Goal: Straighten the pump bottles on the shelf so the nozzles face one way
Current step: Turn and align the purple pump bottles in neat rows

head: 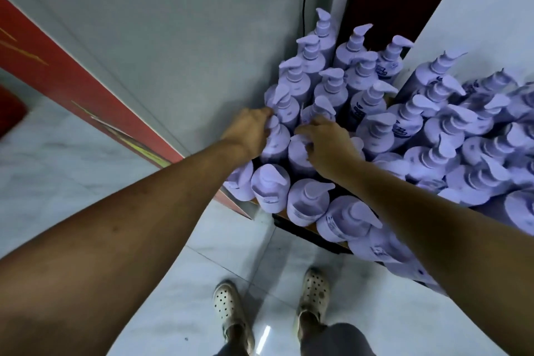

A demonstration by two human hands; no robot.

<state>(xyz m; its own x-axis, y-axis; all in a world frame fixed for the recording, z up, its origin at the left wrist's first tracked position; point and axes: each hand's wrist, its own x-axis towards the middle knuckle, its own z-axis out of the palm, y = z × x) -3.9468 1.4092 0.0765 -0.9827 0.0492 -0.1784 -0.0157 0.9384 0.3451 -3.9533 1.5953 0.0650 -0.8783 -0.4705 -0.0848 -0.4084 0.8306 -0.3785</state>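
Purple pump bottles (372, 113) crowd the shelf (303, 233) toward 2 o'clock. The left hand (250, 127) grips the pump of the wall-side bottle (278, 144) at its 3 o'clock. The right hand (326, 143) curls round the neighbouring bottle (297, 154) at its 9 o'clock. Both forearms are outstretched.

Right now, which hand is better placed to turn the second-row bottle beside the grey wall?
The left hand: its fingers curl round that bottle's pump. The right hand holds the neighbouring bottle.

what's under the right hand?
A purple bottle, just behind the front row; only its shoulder shows. The right hand covers its pump, so which way the nozzle points can't be seen.
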